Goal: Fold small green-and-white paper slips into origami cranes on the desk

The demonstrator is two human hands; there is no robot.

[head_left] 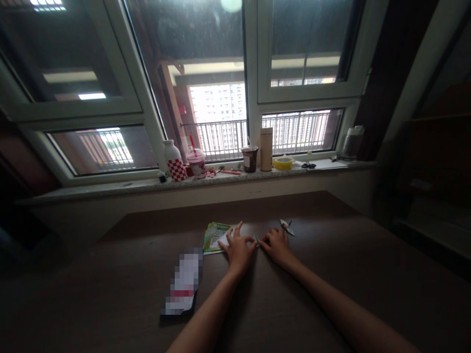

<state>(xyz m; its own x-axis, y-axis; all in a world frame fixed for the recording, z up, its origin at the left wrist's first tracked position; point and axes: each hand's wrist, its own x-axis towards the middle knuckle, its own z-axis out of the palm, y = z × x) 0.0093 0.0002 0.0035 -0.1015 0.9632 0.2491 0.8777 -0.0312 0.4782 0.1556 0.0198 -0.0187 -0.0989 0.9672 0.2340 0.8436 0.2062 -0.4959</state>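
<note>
Both my hands rest on a dark brown table [331, 294]. My left hand [238, 250] lies with fingers partly spread, its fingertips touching a green and white paper packet [213, 237]. My right hand [276, 245] has its fingers curled down. Between the two hands sits a small folded paper piece [256, 239], pinched by the thumbs and fingertips of both. A small folded paper figure [287, 227] lies just beyond my right hand, apart from it.
A phone [183, 288] lies flat on the table to the left of my left forearm. On the stone windowsill [110, 186] stand a red-checked white bottle [174, 161], a pink drink cup [196, 163], a dark cup [249, 158], a tall beige flask [266, 149], yellow tape [283, 163] and a kettle [352, 143].
</note>
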